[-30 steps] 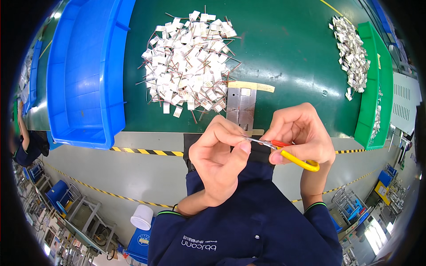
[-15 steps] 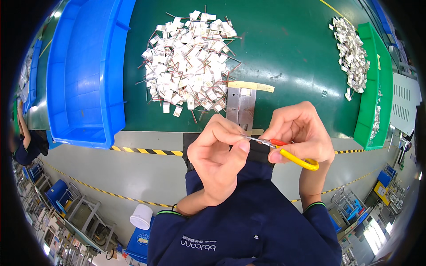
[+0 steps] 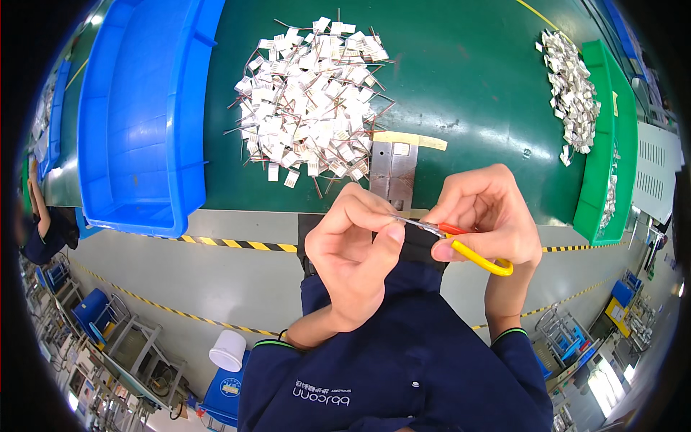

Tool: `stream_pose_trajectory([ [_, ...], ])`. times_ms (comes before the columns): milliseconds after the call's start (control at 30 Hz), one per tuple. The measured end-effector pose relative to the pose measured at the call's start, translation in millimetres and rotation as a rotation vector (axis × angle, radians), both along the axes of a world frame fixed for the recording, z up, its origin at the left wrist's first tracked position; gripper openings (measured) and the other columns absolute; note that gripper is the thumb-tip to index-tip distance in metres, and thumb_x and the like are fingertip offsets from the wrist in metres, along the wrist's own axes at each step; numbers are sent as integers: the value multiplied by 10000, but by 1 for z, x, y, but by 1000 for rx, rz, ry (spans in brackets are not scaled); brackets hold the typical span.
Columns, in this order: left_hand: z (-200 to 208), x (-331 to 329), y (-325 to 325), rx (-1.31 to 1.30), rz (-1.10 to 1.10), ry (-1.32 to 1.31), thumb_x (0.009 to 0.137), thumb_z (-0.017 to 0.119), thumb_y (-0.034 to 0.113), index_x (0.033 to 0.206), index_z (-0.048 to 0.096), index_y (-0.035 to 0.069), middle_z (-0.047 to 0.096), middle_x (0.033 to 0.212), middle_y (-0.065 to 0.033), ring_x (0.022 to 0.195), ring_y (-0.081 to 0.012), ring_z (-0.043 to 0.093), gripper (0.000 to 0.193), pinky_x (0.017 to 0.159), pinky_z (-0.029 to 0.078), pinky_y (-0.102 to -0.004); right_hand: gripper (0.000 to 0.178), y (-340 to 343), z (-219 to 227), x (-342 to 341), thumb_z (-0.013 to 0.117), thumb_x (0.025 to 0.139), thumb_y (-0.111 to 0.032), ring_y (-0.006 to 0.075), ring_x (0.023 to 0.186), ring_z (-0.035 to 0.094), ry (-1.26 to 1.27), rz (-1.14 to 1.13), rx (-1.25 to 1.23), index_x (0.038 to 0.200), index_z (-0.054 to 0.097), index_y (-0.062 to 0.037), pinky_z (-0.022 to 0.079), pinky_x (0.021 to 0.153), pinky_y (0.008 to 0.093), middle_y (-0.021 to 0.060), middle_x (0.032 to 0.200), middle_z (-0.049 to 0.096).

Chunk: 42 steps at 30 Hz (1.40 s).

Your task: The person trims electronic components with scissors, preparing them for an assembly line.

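The left hand (image 3: pixel 353 252) was pinched shut on a small part, too tiny to identify, held at the tip of the snips (image 3: pixel 461 241). The right hand (image 3: pixel 489 223) was closed around their yellow handles, over the near edge of the green worktop (image 3: pixel 468 79). A clean cut likely needed the part held steady and square to the blades, with fingertips (image 3: pixel 394 232) kept clear.

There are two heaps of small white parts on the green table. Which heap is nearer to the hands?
The big loose heap at the table's middle, beside the blue bin, lies just above the left hand. The smaller heap sits far right, against the green tray.
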<state>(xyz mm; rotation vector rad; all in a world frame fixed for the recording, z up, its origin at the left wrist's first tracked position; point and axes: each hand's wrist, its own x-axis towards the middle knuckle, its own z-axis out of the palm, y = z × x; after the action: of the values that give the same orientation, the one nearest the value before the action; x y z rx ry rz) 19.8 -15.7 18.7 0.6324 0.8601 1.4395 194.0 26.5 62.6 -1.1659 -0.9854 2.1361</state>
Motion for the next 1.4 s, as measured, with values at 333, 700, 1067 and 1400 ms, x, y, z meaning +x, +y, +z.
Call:
stream_pose_trajectory([
  [333, 0, -2, 0, 5, 16, 15, 760, 645, -71, 758, 552, -14, 522, 796, -66, 727, -136, 516, 109, 670, 412, -253, 95, 1, -2, -5, 662, 725, 85, 34, 595, 595, -25, 12, 66, 802, 607, 77, 405, 497, 142, 79, 665, 649],
  [700, -2, -5, 1, 12, 16, 13, 752, 643, -70, 752, 550, -17, 520, 798, -68, 729, -137, 513, 107, 672, 411, -258, 131, 3, -6, -3, 651, 723, 79, 29, 552, 571, 36, 29, 40, 845, 612, 108, 367, 450, 143, 99, 673, 655],
  [1067, 2, -7, 2, -33, 15, 106, 789, 621, 34, 745, 528, 7, 492, 759, -64, 717, -168, 505, 107, 686, 424, -289, 160, 5, -5, -5, 627, 727, 114, 63, 553, 595, 77, -32, 51, 884, 593, 112, 416, 466, 164, 105, 682, 649],
  [1400, 3, -3, 1, -48, 48, 24, 829, 618, -49, 845, 600, -33, 570, 822, -64, 728, -89, 529, 29, 676, 427, -219, 422, -15, -4, -38, 779, 685, 19, 115, 748, 657, -125, -327, 261, 1027, 532, 20, 503, 642, 206, 108, 812, 669],
])
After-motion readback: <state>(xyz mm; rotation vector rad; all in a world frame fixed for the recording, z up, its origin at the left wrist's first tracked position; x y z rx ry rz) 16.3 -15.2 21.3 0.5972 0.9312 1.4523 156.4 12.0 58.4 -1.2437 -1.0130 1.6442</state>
